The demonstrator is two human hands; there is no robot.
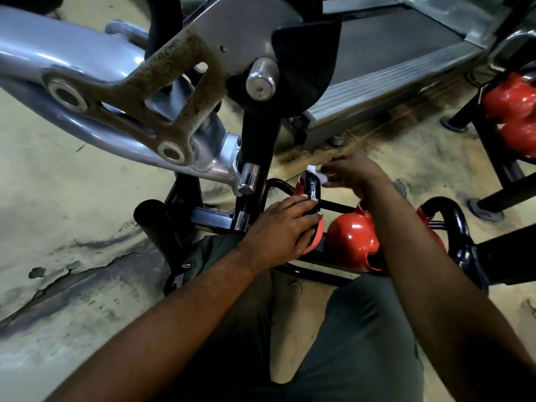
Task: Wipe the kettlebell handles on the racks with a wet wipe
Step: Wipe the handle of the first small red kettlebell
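A red kettlebell with a black handle [312,190] sits at the left end of a low black rack [307,274]. My left hand [284,227] grips the lower part of that handle and covers most of the red body. My right hand [352,172] pinches a white wet wipe [314,170] against the top of the same handle. A second red kettlebell [352,242] sits to the right on the rack, its handle hidden behind my right forearm. A third kettlebell's black handle [452,216] shows further right.
A silver and black exercise machine [179,111] looms close above the rack on the left. A treadmill deck [391,59] lies behind. Another black rack with red kettlebells [513,111] stands at the far right. The floor [72,227] is worn and cracked.
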